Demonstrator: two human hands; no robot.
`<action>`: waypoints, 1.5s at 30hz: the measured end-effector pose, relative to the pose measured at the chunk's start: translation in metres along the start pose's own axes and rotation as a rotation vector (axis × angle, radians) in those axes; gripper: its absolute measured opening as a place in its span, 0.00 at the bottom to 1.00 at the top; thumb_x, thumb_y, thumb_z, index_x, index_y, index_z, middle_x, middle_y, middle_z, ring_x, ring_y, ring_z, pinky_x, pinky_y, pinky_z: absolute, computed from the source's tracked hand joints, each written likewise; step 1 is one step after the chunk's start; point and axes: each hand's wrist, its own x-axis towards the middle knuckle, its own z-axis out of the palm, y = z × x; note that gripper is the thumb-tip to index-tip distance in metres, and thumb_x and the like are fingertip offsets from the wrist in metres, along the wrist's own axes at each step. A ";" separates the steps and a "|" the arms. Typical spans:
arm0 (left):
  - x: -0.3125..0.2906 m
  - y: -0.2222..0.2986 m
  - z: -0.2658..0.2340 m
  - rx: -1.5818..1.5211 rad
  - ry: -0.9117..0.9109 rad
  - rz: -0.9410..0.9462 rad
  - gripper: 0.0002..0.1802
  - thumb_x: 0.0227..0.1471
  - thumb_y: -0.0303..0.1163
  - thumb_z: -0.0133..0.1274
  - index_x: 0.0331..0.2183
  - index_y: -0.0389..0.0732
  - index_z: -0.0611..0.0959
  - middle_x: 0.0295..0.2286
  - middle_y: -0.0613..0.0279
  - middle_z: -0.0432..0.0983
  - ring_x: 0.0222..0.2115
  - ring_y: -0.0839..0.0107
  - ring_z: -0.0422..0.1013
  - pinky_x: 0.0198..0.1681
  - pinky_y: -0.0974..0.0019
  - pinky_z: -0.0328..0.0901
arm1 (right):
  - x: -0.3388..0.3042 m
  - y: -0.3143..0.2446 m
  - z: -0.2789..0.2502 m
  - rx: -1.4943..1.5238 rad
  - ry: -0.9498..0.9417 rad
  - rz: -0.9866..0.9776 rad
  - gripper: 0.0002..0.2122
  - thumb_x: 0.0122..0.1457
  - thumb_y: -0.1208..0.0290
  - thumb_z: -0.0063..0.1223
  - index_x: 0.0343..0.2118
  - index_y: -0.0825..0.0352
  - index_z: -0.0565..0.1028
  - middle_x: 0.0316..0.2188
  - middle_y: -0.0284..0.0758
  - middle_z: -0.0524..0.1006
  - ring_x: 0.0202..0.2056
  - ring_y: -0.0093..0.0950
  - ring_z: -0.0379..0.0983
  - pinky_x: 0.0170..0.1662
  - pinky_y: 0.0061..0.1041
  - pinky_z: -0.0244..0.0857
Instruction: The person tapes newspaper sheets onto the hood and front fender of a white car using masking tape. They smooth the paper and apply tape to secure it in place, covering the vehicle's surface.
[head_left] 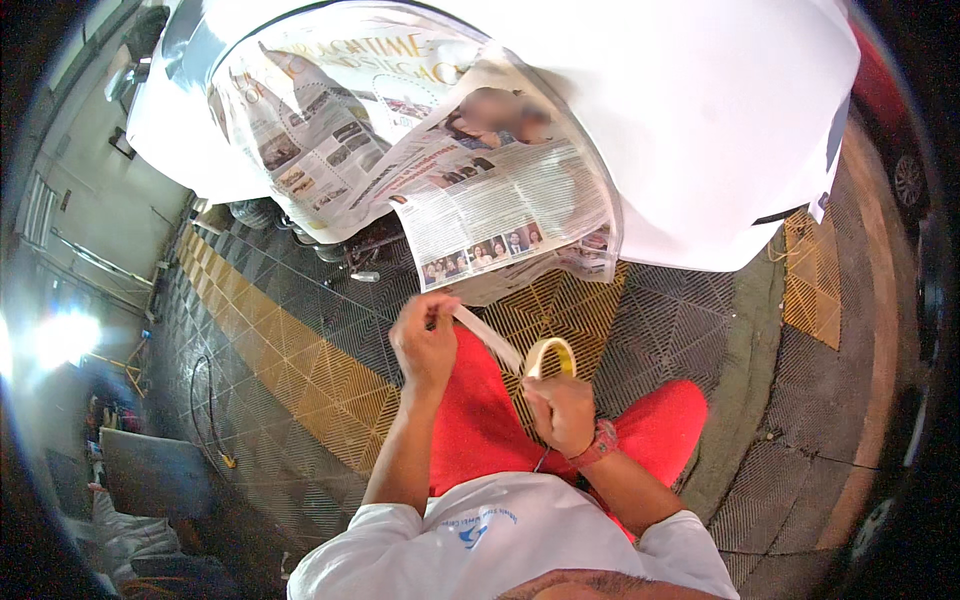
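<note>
My left hand (425, 345) is closed in a pinch on the end of a pale strip of masking tape (490, 338). The strip slants down to a cream roll of masking tape (535, 357), which my right hand (560, 412) grips. Both hands are over my red-trousered legs, a short way apart. Beyond them, sheets of newspaper (500, 215) cover an opening in a white vehicle body (700, 110). The lower newspaper edge hangs loose just above my left hand. Neither hand touches the paper.
Interlocking grey and yellow floor tiles (300, 365) lie under and around me. A bright work lamp (68, 340) shines at the left, near a dark cable (205, 420) on the floor. Parts of a red vehicle (885, 70) show at the far right.
</note>
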 end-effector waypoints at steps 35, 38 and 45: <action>0.156 0.040 -0.011 -0.531 0.145 0.179 0.24 0.56 0.31 0.67 0.53 0.39 0.80 0.50 0.53 0.76 0.26 0.70 0.77 0.30 0.67 0.71 | 0.281 -0.143 -0.071 -0.913 0.094 -0.483 0.08 0.52 0.71 0.70 0.34 0.62 0.82 0.23 0.36 0.72 0.31 0.39 0.68 0.36 0.37 0.64; 0.175 0.037 0.009 -0.561 0.066 0.099 0.17 0.55 0.32 0.67 0.43 0.35 0.84 0.42 0.53 0.80 0.23 0.70 0.76 0.28 0.65 0.68 | 0.291 -0.133 -0.064 -0.948 0.072 -0.470 0.08 0.52 0.70 0.69 0.33 0.61 0.82 0.22 0.36 0.71 0.32 0.39 0.68 0.36 0.37 0.65; 0.224 0.015 0.056 -0.605 0.278 0.070 0.11 0.56 0.32 0.67 0.34 0.34 0.86 0.24 0.55 0.81 0.19 0.69 0.76 0.25 0.65 0.66 | 0.327 -0.108 -0.030 -1.012 0.102 -0.520 0.09 0.54 0.63 0.68 0.31 0.62 0.80 0.27 0.36 0.76 0.36 0.40 0.72 0.43 0.39 0.68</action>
